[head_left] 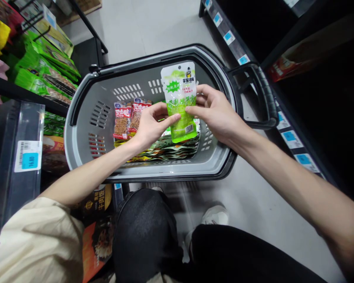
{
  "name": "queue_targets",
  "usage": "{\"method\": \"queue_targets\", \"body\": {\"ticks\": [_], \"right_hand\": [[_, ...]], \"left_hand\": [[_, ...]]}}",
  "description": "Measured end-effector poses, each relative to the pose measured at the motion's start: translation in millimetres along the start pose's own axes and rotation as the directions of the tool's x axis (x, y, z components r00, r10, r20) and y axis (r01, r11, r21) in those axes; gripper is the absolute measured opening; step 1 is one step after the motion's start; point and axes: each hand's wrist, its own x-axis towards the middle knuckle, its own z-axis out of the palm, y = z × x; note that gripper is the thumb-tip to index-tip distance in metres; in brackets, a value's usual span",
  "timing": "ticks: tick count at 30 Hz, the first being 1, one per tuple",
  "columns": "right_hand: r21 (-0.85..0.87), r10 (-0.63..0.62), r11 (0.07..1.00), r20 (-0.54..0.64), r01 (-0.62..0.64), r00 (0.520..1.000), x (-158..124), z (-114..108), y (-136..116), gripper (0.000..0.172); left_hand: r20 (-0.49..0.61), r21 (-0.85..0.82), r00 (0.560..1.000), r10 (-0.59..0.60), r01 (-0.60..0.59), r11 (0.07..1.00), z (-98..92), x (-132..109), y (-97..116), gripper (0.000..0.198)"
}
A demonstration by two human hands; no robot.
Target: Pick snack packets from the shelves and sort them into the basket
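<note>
A green and white snack pouch (181,125) is held up over the grey shopping basket (85,88), its printed face toward me. My left hand (155,124) pinches its left edge, thumb on the front. On the pouch's right edge, my right hand (214,110) grips with thumb in front and fingers behind. Below, red and white snack packs (122,120) stand at the basket's left side. Several flat green packets (177,151) lie stacked beside them, partly hidden by the pouch and my hands.
A shelf rack on the left holds green bags (47,72) and bears a price tag (28,156). Dark shelving with blue labels (292,137) runs along the right. The basket's black handle (256,94) juts out rightward. My knees are just below the basket, over a grey tiled floor (129,27).
</note>
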Motion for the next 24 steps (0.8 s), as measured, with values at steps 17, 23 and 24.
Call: {"method": "queue_targets", "body": {"ticks": [17, 23, 24], "right_hand": [[0.014, 0.040, 0.999, -0.015, -0.040, 0.999, -0.3, 0.6, 1.9, 0.039], [0.014, 0.033, 0.999, -0.022, -0.033, 0.999, -0.7, 0.4, 2.9, 0.037], [0.011, 0.034, 0.999, -0.019, -0.034, 0.999, -0.8, 0.2, 2.9, 0.037]], "left_hand": [[-0.003, 0.046, 0.998, 0.066, -0.065, 0.997, 1.5, -1.0, 4.2, 0.049], [-0.007, 0.053, 0.998, 0.061, -0.060, 0.997, 1.8, -1.4, 4.7, 0.048], [-0.007, 0.055, 0.998, 0.055, -0.055, 0.997, 1.9, -1.4, 4.7, 0.048]]}}
